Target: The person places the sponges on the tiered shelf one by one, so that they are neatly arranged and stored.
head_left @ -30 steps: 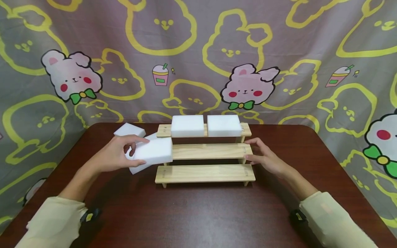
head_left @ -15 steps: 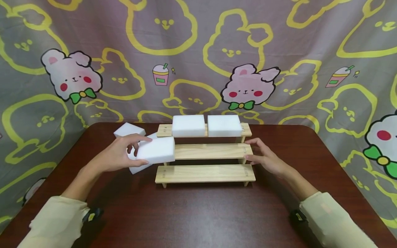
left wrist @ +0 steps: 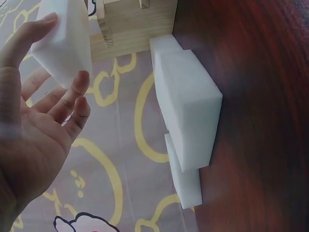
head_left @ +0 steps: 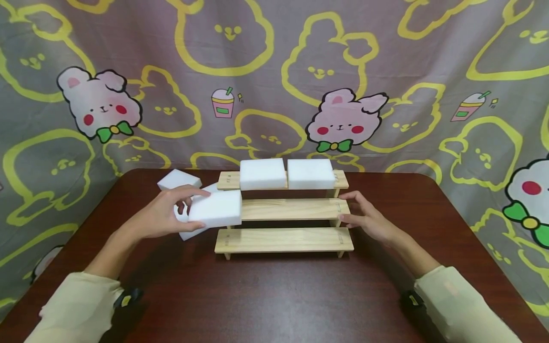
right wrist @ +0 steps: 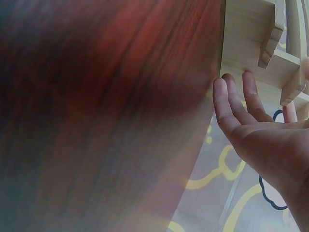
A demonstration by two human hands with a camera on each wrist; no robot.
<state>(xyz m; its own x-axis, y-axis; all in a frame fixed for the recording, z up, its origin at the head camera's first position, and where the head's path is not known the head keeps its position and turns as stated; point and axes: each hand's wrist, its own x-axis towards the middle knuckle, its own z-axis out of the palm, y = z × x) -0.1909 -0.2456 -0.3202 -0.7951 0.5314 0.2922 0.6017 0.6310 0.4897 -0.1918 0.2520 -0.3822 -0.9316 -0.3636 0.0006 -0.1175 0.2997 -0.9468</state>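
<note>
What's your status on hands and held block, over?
Left hand grips white block at left end of middle shelf, contact unclear. Right hand holds shelf's right end. No obstruction seen.

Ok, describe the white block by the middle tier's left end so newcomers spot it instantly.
On the dark brown table stands a three-tier wooden shelf. By its middle tier's left end is a white block. Of the white blocks, only this one is held by the left grip.
</note>
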